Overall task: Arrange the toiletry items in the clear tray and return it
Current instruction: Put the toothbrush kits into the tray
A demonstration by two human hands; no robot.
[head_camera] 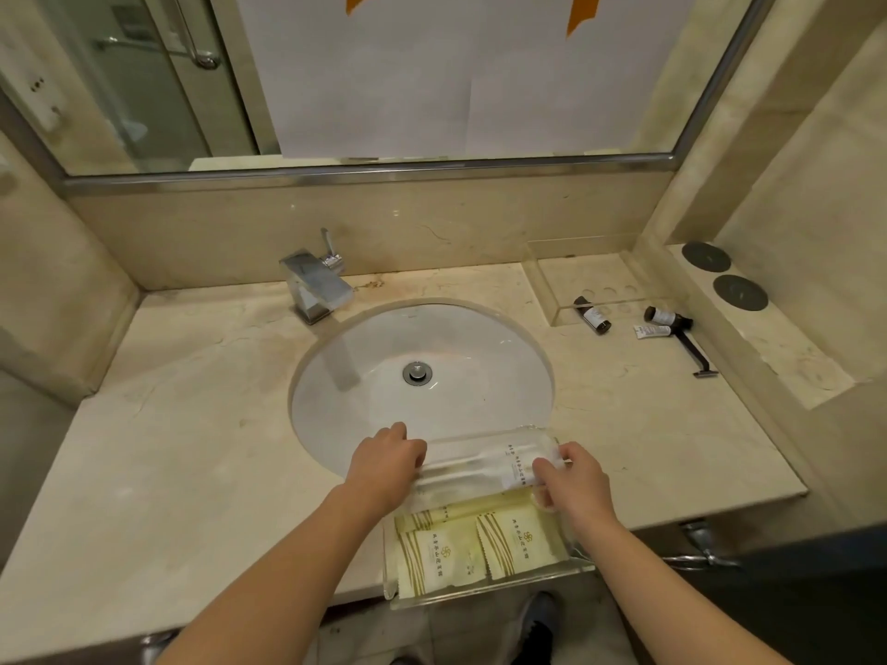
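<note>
A clear tray [485,598] sits at the counter's front edge, just in front of the sink, overhanging the edge a little. Several pale yellow sachets [521,539] lie flat in its near half. White wrapped toothbrushes [485,465] lie across its far half. My left hand [386,465] holds the left end of those wrapped toothbrushes, fingers curled over them. My right hand [573,482] pinches their right end.
The white sink [422,376] and chrome tap [314,280] are behind the tray. At the back right stands a second clear holder [583,285]. Two small dark bottles [593,315], a white tube [651,331] and a razor [693,352] lie next to it.
</note>
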